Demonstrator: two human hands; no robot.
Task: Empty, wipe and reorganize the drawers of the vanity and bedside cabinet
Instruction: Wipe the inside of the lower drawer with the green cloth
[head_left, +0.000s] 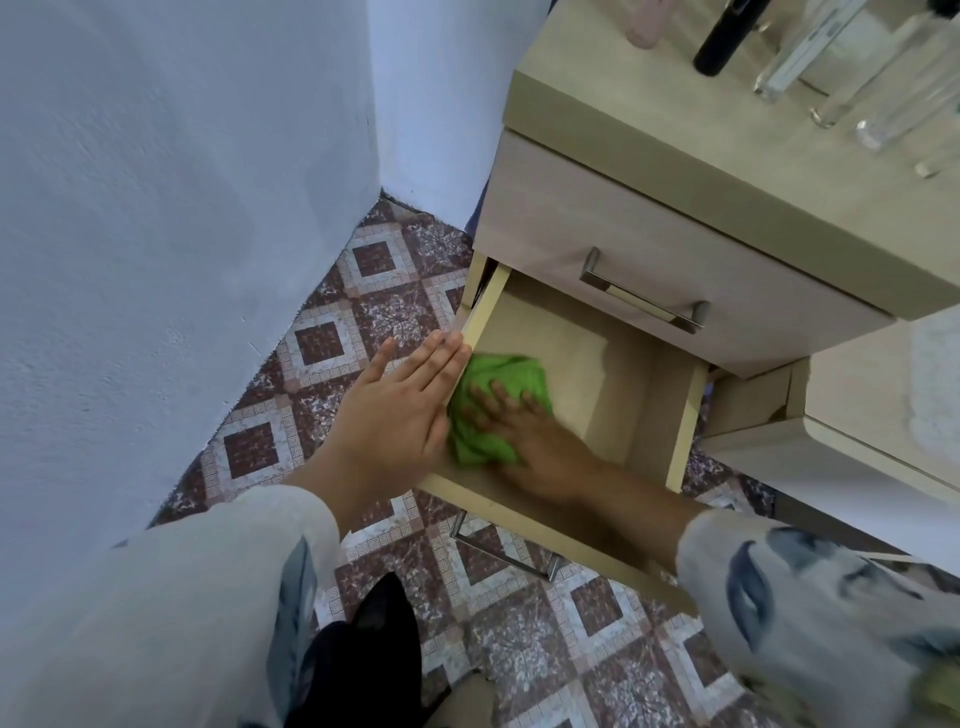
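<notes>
The lower drawer (660, 410) of a pale wood cabinet is pulled out, and its inside holds only a green cloth (493, 384). The cloth lies bunched in the drawer's left part. My right hand (524, 436) presses flat on the cloth with the fingers spread. My left hand (400, 405) rests flat against the outside of the drawer's left wall, fingers straight and together, holding nothing. The upper drawer (675, 260) is closed, with a metal bar handle (641, 296).
Glass and dark bottles (810, 47) stand on the cabinet top. A blue-white wall (182, 208) closes in the left side. Patterned floor tiles (363, 291) lie between wall and cabinet. The open drawer's handle (504, 551) juts toward me. A lower surface (857, 415) sits at right.
</notes>
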